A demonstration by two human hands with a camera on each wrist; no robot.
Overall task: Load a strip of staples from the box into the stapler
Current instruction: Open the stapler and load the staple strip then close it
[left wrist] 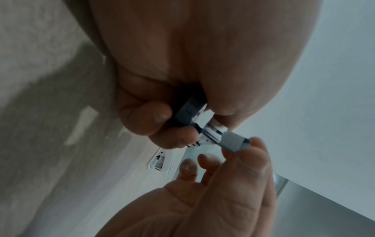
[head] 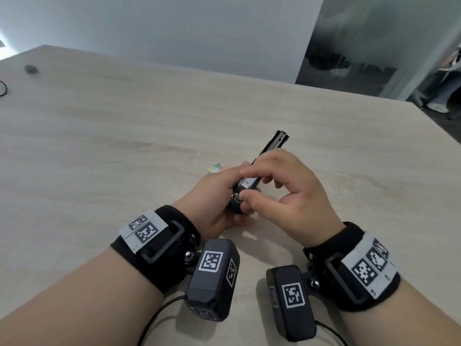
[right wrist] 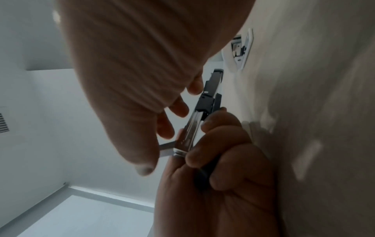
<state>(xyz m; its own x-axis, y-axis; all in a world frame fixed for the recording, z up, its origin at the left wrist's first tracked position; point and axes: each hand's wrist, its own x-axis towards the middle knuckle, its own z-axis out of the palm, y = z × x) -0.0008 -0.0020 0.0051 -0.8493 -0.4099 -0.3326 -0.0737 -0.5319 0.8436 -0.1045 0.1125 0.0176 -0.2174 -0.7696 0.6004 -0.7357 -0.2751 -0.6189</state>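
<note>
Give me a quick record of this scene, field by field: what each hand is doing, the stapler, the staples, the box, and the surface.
left hand: grips the black stapler's rear end
right hand: pinches a grey strip of staples at the stapler
black stapler: open, metal channel exposed, held above the table
small staple box: on the table behind the left hand
light wooden table: under both hands

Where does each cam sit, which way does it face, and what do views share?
Head: on the head, facing forward and down at the table; both forearms, left hand and right hand on the stapler.
Left wrist: looks along the left palm at the strip of staples.
Right wrist: looks along the right palm at the stapler.
Shared: both wrist views show both hands, stapler and staple box.
</note>
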